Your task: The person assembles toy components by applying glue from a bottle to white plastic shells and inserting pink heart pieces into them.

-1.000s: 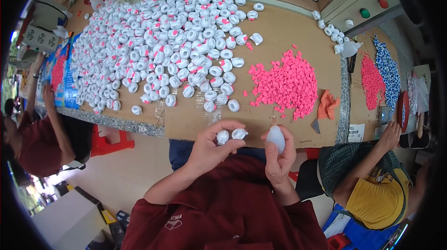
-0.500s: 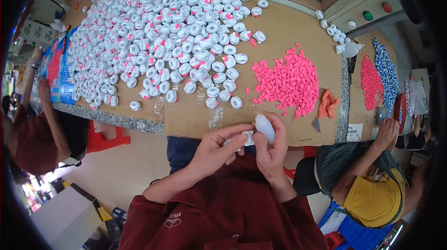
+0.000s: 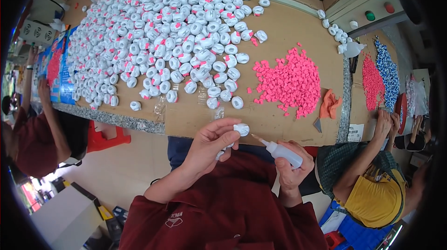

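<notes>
While the left hand (image 3: pixel 205 150) is pinching a rounded white piece (image 3: pixel 241 129) between thumb and forefinger, its other fingers are curling in around more white, partly hidden in the grip. The right hand (image 3: pixel 298 162) is closing around a squeeze bottle (image 3: pixel 285 154), fingers wrapping over its far side and thumb pressing from the near side. Half a second ago the bottle was standing nearly upright against the left hand; now it is tilting over, its thin tip pointing left and sitting just beside the pinched piece, though whether the two are touching is hard to tell. The pinched piece is also showing farther forward, clear of the fingertips that were covering much of it.

The bottle is looking like soft, cloudy plastic, with a smooth cylindrical body narrowing to a tan tip. Beyond the hands, glossy white ring-like pieces (image 3: pixel 153 40) with oval hollows and pink spots are crowding the worktop (image 3: pixel 123 120), while small, chunky, matte pink bits (image 3: pixel 288 85) are forming a loose heap on brown cardboard (image 3: pixel 298 131). Near the heap, a crumpled orange cloth (image 3: pixel 329 105) is lying in soft folds.
</notes>
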A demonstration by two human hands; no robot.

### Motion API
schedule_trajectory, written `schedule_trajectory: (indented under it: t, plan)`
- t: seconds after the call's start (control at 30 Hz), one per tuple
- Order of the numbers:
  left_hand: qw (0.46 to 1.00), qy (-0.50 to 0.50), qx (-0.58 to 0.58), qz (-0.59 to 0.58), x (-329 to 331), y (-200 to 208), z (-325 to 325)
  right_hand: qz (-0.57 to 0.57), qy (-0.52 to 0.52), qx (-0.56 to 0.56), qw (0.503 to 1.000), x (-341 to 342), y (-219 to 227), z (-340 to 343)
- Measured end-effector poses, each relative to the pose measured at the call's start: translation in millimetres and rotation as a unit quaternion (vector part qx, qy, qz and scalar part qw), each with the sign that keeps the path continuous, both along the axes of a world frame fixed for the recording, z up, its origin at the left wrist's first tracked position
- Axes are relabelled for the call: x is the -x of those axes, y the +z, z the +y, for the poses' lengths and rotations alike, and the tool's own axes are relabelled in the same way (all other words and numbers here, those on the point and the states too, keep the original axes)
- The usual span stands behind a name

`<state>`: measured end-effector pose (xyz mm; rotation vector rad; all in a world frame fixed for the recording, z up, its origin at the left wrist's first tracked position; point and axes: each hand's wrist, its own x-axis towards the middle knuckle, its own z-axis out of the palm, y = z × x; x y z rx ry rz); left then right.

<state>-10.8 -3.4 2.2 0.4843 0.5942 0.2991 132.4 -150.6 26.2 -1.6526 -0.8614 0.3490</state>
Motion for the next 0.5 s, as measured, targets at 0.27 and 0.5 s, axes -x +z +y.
schedule_trajectory:
  t: [0.27,0.5]
  plan:
    - [1.000,0.001,-0.009,0.014,0.7,-1.4,-0.1,0.005,0.018,0.023,1.000,1.0,-1.6,2.4]
    - [1.000,0.014,-0.018,0.018,0.5,-0.2,0.5,0.000,0.004,0.039,0.999,-0.5,-2.1,0.1]
